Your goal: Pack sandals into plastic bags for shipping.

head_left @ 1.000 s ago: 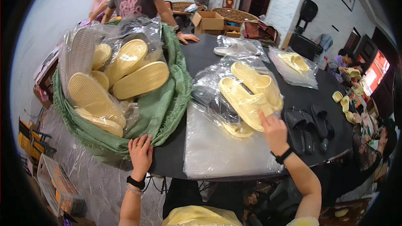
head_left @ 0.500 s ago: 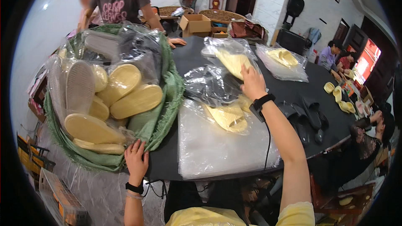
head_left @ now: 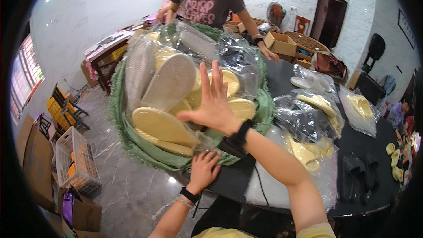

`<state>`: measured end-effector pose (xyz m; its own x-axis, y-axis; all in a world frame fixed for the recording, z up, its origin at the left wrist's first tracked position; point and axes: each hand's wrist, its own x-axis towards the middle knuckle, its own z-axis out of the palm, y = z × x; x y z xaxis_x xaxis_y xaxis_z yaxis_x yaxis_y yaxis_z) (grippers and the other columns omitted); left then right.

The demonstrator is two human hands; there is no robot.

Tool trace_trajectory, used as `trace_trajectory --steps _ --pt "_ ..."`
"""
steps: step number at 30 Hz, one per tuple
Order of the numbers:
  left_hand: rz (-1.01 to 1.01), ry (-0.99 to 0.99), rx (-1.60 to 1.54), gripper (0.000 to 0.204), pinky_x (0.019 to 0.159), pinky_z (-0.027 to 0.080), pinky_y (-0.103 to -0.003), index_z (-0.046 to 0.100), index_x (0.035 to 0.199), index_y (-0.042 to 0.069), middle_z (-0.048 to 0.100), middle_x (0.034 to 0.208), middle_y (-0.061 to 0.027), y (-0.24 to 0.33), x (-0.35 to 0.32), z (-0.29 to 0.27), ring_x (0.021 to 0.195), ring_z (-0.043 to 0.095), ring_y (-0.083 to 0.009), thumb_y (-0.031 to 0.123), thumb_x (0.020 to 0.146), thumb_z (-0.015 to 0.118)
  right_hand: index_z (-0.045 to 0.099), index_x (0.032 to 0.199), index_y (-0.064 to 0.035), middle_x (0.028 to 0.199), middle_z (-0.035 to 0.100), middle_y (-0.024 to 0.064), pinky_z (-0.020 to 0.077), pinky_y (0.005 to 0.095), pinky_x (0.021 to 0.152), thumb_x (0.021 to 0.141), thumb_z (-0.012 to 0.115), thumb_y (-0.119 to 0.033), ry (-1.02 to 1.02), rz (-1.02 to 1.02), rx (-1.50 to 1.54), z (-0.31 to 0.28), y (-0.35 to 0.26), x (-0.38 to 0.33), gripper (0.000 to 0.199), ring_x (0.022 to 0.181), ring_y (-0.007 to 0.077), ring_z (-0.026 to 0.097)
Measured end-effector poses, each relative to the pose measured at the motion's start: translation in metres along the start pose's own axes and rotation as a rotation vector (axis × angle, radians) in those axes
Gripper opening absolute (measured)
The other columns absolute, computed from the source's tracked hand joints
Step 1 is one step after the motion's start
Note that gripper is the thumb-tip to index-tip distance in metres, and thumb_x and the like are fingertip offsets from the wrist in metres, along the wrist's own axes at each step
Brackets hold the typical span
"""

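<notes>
A green woven sack (head_left: 116, 101) stands wide at its mouth, filled with yellow and grey slippers in clear plastic bags. Above these slippers hovers my right hand (head_left: 213, 105), fingers spread and nothing in them; it hides part of a yellow slipper (head_left: 241, 109). My left hand (head_left: 205, 169) lies at the sack's near edge with its fingers stretched out, beside a yellow slipper (head_left: 165, 125) in plastic. To the right, bagged yellow slippers (head_left: 304, 152) and a bagged dark pair (head_left: 304, 121) rest on a stack of clear plastic bags (head_left: 273, 180).
The dark table (head_left: 275, 77) also bears bagged white slippers (head_left: 308, 81), another bagged yellow pair (head_left: 360, 105) and loose black slippers (head_left: 352, 178). Across the sack stands a person (head_left: 209, 4), one hand on the table. A white crate (head_left: 77, 161) sits on the floor at left.
My right hand has moved left from the bagged yellow slipper on the table to above the sack, and its fingers have spread. My left hand stays at the sack's edge. The view has turned left.
</notes>
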<state>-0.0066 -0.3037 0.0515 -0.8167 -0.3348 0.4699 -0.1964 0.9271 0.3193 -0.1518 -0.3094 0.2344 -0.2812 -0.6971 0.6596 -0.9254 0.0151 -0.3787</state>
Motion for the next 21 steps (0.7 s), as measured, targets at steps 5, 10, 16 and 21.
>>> trace_trajectory --steps 5,10,16,21 --pt "0.021 -0.006 -0.053 0.036 0.092 0.037 -0.044 0.063 0.112 0.015 0.057 0.121 -0.0030 0.005 0.003 0.008 0.113 0.049 -0.0276 0.023 0.077 0.066 0.001 0.146 -0.0039 0.148 0.006 0.0258 0.0268 0.0430 0.107 0.056 0.084 -0.049 0.253 0.300 0.464 0.063 0.028 0.084 0.130 0.137 0.0374 0.014" --pt "-0.004 -0.032 -0.065 0.037 0.095 0.035 -0.045 0.062 0.113 0.015 0.057 0.121 -0.0036 0.003 0.000 0.008 0.112 0.048 -0.0271 0.024 0.077 0.065 0.056 0.114 0.0033 0.104 0.064 0.0129 0.0461 0.0289 0.085 0.061 0.083 -0.034 -0.272 0.314 0.960 0.068 0.044 0.089 0.071 0.095 0.0198 0.059" --pt "-0.032 -0.017 -0.071 0.038 0.096 0.033 -0.045 0.062 0.113 0.014 0.057 0.120 -0.0049 0.002 0.006 0.000 0.111 0.048 -0.0285 0.022 0.076 0.066 0.067 0.091 0.0013 0.086 0.068 0.0103 0.0488 0.0300 0.068 0.065 0.076 -0.022 0.072 0.307 0.899 0.023 0.028 0.047 0.036 0.076 0.0153 0.062" --pt "-0.018 -0.009 -0.059 0.045 0.097 0.033 -0.044 0.058 0.120 0.013 0.055 0.124 -0.0057 0.002 0.012 0.001 0.113 0.048 -0.0282 0.019 0.076 0.066 0.066 0.098 -0.0014 0.084 0.064 0.0130 0.0489 0.0343 0.064 0.070 0.077 -0.018 0.434 0.027 0.347 -0.110 0.040 0.019 0.035 0.067 0.0237 0.060"
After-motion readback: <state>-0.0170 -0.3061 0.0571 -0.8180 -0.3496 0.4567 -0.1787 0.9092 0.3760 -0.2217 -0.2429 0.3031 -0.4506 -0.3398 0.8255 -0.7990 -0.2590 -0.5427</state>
